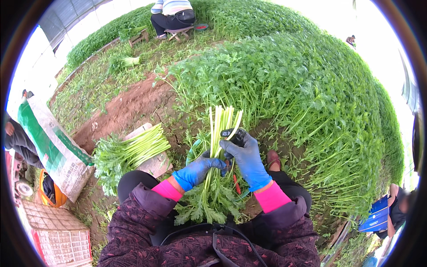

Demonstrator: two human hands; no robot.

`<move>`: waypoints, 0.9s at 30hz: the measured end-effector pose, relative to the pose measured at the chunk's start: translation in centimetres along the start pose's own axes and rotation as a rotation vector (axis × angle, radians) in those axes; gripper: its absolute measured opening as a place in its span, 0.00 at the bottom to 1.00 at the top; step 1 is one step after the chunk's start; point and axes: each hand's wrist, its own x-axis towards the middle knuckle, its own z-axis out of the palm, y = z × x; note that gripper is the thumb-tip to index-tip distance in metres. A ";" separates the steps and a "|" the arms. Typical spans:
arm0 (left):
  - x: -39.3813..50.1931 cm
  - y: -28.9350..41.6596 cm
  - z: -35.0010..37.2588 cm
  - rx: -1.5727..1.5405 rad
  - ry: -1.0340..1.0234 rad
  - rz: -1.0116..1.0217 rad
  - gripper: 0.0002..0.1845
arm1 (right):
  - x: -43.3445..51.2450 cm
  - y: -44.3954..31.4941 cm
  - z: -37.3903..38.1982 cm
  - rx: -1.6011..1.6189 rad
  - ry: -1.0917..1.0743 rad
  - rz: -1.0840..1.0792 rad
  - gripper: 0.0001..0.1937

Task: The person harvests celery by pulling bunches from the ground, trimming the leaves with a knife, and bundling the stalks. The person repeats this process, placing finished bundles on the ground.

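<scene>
In front of my lap I hold an upright bunch of leafy green stalks (218,135), its pale cut ends up and its leaves hanging down. My left hand (199,169), in a blue glove, is wrapped around the lower stalks. Higher up, my right hand (246,155), also gloved in blue, grips stalks near the cut ends with thumb and bent fingers; a dark patch covers its fingertips. Below the hands shows a red-handled tool (236,184), its other end hidden. A bundle of cut stalks (146,147) lies to the left on a board (156,165).
Dense leafy plants (283,80) grow ahead and right. At left stand a woven sack (60,147), an orange bag (53,190) and a plastic crate (61,243). A person (173,16) sits on a stool ahead; another at right holds a blue box (375,215).
</scene>
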 end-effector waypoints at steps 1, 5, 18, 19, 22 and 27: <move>-0.1 0.1 0.1 -0.028 -0.017 0.030 0.23 | -0.1 0.1 0.1 0.044 -0.035 -0.036 0.11; -0.6 1.1 0.1 0.022 -0.087 -0.030 0.34 | -0.5 0.6 0.4 -0.199 -0.028 -0.214 0.12; -0.5 1.2 -0.4 0.214 0.033 -0.042 0.13 | -0.9 0.2 0.4 -0.713 0.012 -0.349 0.18; -0.5 1.1 -0.4 0.125 -0.024 -0.014 0.13 | -1.0 0.3 0.4 -0.723 0.011 -0.319 0.18; -0.5 0.8 -0.3 0.088 -0.007 0.023 0.13 | -1.1 0.5 0.6 -0.780 0.011 -0.309 0.18; -0.5 0.3 -1.3 0.224 0.016 0.006 0.16 | -0.7 -0.1 0.4 -0.524 0.026 -0.184 0.16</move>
